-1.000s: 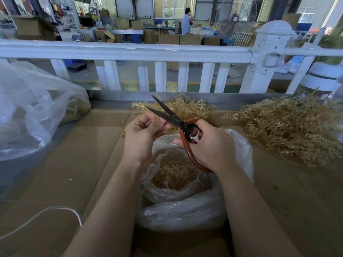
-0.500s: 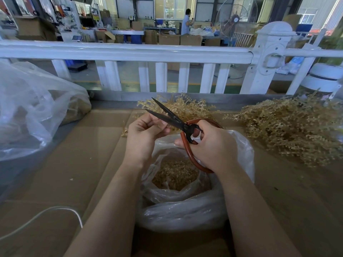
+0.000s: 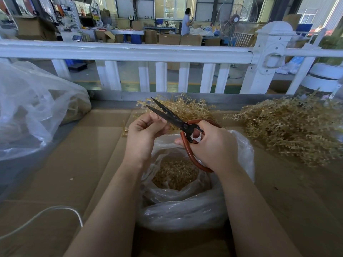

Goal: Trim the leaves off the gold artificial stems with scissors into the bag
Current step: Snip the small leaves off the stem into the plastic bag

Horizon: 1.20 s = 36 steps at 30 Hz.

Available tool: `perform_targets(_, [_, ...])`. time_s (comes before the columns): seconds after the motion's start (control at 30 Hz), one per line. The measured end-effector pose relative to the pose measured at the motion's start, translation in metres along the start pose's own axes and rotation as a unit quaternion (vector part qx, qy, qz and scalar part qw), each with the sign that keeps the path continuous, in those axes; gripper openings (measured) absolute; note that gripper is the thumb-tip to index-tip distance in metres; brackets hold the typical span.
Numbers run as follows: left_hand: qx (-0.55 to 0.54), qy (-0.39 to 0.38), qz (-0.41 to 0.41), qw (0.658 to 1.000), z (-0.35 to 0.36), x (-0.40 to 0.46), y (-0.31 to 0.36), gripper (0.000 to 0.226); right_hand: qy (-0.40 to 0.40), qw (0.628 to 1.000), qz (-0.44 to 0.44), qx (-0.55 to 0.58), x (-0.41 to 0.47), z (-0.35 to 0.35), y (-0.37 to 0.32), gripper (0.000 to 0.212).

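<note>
**Scissors open above the clear bag**

The clear plastic bag (image 3: 185, 210) sits on the cardboard-covered table (image 3: 74, 154), its mouth showing cut gold leaves (image 3: 174, 176). Just above its far rim, the right hand (image 3: 213, 147) grips the red-handled scissors (image 3: 178, 121) — blades parted, tips pointing away from the bag. The left hand (image 3: 144, 132), fingers curled, pinches something small at the lower blade; what it is cannot be told. Beyond the bag lies a small heap of gold stems (image 3: 187, 108) — a larger pile (image 3: 293, 130) lies to its right.
</note>
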State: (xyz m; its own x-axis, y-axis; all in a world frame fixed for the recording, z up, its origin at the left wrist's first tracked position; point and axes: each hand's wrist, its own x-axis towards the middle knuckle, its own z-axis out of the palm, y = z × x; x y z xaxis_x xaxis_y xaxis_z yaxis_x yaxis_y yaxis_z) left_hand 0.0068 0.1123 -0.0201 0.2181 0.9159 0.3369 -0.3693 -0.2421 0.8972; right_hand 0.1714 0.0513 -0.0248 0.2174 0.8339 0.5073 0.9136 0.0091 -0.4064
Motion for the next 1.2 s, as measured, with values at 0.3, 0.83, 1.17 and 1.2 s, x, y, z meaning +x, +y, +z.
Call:
perform_targets(0.3, [-0.177,0.005,-0.072,0.982,-0.0038,0.002,0.0018,0.008,0.005,1.0,0.0,-0.001,0.0001,0.0008,-0.0005,0.057])
perform_targets(0.83, [-0.161,0.028,-0.06,0.985,-0.0055,0.004,-0.0002,0.016,0.013,0.999,-0.011,0.028,-0.0026,-0.0023,-0.0013,0.055])
perform_targets(1.17, [-0.058,0.021,-0.029,0.998,-0.0015,0.0019,0.0016,0.015,0.026,1.0,-0.005,0.017,-0.0013,-0.001,0.0023,0.064])
perform_targets(1.2, [-0.059,0.018,-0.031,0.998,-0.0014,0.0015,0.0019,0.017,0.027,0.999,-0.006,0.016,-0.0011,-0.0012,0.0023,0.063])
